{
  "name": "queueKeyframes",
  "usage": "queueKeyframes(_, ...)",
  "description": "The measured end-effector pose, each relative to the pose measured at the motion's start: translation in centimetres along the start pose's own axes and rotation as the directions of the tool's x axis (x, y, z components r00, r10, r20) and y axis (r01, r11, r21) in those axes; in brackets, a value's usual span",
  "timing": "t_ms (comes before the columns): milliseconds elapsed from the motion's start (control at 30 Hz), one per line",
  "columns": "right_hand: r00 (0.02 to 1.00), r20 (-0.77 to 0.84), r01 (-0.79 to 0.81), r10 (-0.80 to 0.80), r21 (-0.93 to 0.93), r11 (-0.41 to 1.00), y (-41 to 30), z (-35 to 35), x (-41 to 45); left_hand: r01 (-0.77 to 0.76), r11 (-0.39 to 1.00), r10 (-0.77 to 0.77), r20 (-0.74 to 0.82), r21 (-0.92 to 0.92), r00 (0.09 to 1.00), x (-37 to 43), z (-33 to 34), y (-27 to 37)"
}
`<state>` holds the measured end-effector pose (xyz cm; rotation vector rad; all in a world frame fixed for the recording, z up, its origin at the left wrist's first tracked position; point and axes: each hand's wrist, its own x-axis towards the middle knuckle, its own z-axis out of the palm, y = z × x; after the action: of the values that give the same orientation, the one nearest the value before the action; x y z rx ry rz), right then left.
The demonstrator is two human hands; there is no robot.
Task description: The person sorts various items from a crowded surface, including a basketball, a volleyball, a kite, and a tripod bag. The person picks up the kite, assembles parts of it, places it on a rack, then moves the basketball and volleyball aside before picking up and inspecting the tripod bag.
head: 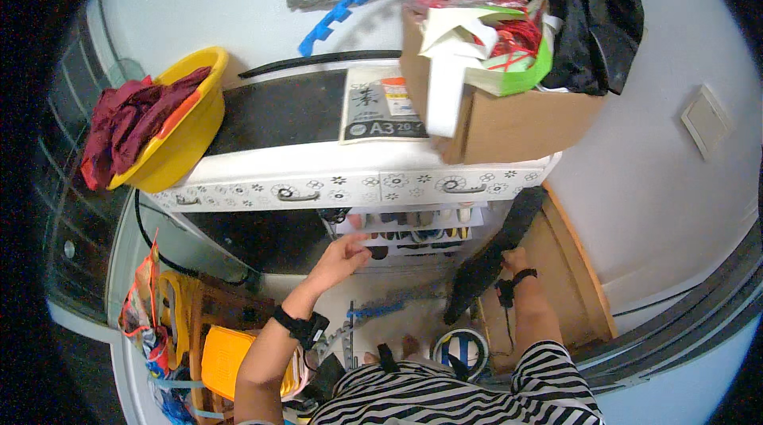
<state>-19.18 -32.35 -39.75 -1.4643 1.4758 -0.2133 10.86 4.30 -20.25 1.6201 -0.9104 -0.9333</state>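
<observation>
My left hand (340,259) is held out in front of the cabinet's lower opening, its fingers loosely apart with nothing in them. Behind it are shelves (417,223) with several pairs of shoes (426,235). My right hand (516,262) is closed at the side of a dark cabinet door (498,249) that stands swung out; how its fingers hold the door is partly hidden. Above is a white cabinet (334,182) with flower-patterned drawer fronts and metal handles. Each wrist wears a black band with a small device.
On the cabinet top are a yellow basin (185,142) of maroon cloth, a paper-pack bag (381,109) and a full cardboard box (524,127). Orange plastic baskets (226,362) stand at lower left. A round container (460,353) is by my feet. A wooden panel (554,282) lines the right.
</observation>
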Motion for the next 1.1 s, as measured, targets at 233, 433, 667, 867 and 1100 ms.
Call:
queueKeyframes(233, 0.919, -0.046, 0.308, -0.391, -0.536, 0.786, -0.6, -2.5, 0.8, -0.271, 0.958, 0.275, -0.03, 0.089, 0.961, 3.7, -0.6, 2.2)
queueKeyframes(433, 0.4, 0.182, 0.89, -0.899, -0.313, 0.332, -22.4, 9.6, -20.2, -0.3, 0.813, 0.512, -0.367, 0.499, 0.776, 2.6, -5.4, 5.9)
queueKeyframes(667, 0.032, 0.142, 0.805, -0.989, -0.591, -0.059, -36.6, 13.1, -19.7, -0.351, 0.788, 0.585, -0.438, 0.506, 0.682, 6.7, -5.6, 7.8)
queueKeyframes(867, 0.12, 0.216, 0.587, -0.969, -0.803, -0.107, -37.3, 14.6, -15.3, -0.318, 0.604, 0.731, -0.349, 0.73, 0.587, 6.9, -5.8, 7.0)
queueKeyframes(1100, 0.21, -0.031, 0.818, -0.977, -0.541, 0.193, -39.3, 12.5, -16.9, -0.327, 0.886, 0.436, -0.355, 0.327, 0.827, 10.5, -6.3, 7.5)
